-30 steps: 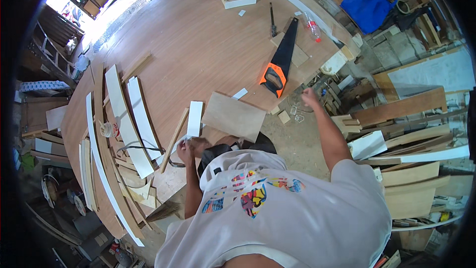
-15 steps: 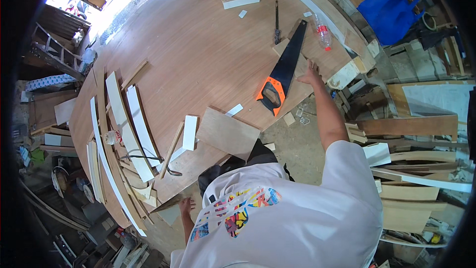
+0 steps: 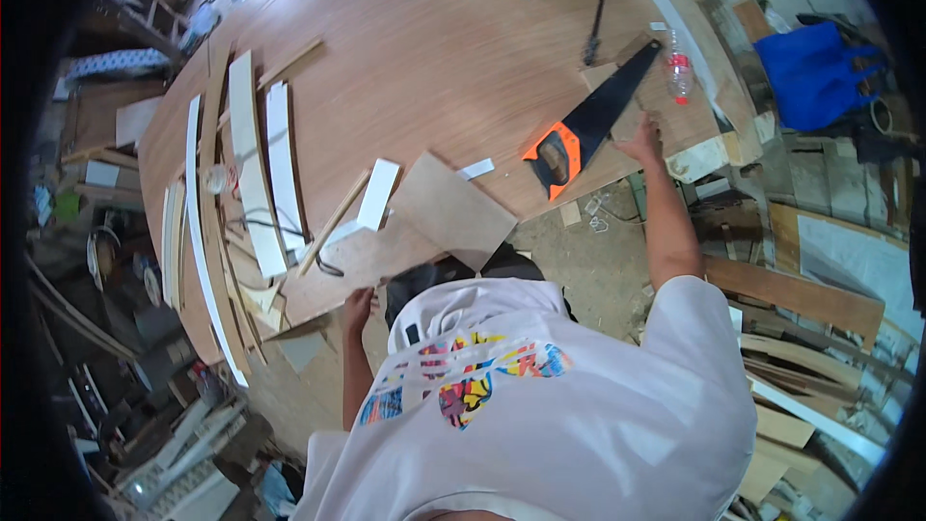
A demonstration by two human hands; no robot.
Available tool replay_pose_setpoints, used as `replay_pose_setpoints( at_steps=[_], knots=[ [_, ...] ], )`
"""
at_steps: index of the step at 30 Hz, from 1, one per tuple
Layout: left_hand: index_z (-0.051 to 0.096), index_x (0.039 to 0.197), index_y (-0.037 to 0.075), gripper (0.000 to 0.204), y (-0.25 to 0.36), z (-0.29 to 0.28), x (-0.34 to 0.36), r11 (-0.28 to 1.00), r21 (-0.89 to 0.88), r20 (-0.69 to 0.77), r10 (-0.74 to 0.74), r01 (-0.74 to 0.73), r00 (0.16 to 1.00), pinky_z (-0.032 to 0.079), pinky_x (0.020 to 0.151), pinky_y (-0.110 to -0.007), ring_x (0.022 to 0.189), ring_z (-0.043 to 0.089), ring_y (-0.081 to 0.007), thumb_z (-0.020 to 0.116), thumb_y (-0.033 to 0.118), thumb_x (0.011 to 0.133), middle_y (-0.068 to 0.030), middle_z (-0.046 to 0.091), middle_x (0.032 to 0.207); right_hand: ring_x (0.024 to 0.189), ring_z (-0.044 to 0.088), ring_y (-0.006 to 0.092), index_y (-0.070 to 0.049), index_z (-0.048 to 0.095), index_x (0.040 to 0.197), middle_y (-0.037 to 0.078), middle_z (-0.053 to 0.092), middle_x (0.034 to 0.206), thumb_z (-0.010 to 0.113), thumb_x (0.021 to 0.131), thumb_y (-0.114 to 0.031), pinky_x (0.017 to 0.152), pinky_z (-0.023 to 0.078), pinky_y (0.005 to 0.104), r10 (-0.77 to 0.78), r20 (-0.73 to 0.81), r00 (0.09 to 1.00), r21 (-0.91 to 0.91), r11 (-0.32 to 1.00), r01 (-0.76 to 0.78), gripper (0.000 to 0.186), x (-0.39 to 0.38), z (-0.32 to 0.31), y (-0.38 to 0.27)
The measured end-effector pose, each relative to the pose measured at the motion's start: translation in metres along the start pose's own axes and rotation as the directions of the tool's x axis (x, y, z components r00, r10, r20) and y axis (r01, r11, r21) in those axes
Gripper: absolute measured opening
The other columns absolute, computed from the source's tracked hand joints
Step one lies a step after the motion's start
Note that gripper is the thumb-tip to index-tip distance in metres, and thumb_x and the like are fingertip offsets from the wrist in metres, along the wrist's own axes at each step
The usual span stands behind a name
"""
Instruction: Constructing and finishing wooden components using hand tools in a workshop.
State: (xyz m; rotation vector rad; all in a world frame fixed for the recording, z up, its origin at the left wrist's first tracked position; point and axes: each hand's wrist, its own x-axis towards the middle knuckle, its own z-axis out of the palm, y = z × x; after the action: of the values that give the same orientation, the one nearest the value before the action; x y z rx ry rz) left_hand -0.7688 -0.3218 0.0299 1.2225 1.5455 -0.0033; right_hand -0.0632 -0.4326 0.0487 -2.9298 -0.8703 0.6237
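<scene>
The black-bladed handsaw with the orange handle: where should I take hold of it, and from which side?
Grip the black-bladed handsaw with the orange handle by its orange loop grip, which points toward the near edge of the brown wooden table and overhangs it slightly. Come from that near side, beside the right hand; the blade runs away toward the far right.

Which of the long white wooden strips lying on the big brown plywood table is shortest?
The short white block beside the tan square board; the curved white strips to its left run much longer.

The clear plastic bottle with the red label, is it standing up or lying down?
Lying down. The clear plastic bottle with the red label rests on its side on the brown wooden tabletop.
</scene>
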Motion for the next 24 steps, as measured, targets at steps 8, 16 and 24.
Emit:
replay_pose_setpoints(
  at_steps=[8,16,24],
  knots=[
    [0.058,0.100,0.003,0.033,-0.022,0.023,0.005,0.978,-0.098,0.045,-0.178,0.182,0.983,0.047,0.055,-0.029,0.063,0.060,-0.0158,0.055,0.032,0.084,-0.0075,0.062,0.082,0.124,0.030,0.0416,-0.010,0.014,0.138,0.023,0.029,0.136,0.076,0.056,-0.039,0.100,0.030,0.0493,0.033,0.038,0.999,-0.142,0.990,-0.028,0.107,-0.005,-0.033,0.008],
    [0.058,0.100,0.004,0.031,-0.037,0.031,-0.005,0.943,-0.129,0.064,-0.301,0.307,0.951,0.045,0.051,-0.032,0.059,0.059,-0.0169,0.056,0.029,0.083,-0.0073,0.062,0.076,0.124,0.030,0.0416,-0.011,0.018,0.137,0.025,0.030,0.135,0.075,0.054,-0.041,0.100,0.030,0.0491,0.036,0.078,0.996,-0.184,0.983,-0.021,0.105,-0.017,-0.058,0.007],
    [0.061,0.088,0.002,0.030,-0.018,0.033,0.031,0.975,-0.085,0.056,-0.202,0.206,0.978,0.048,0.053,-0.035,0.058,0.061,-0.0187,0.055,0.030,0.080,-0.0088,0.063,0.074,0.120,0.038,0.0396,0.001,0.019,0.135,0.025,0.039,0.129,0.072,0.052,-0.046,0.097,0.035,0.0443,0.074,0.121,0.990,-0.174,0.983,-0.053,0.109,-0.016,-0.036,0.020]
  ],
)
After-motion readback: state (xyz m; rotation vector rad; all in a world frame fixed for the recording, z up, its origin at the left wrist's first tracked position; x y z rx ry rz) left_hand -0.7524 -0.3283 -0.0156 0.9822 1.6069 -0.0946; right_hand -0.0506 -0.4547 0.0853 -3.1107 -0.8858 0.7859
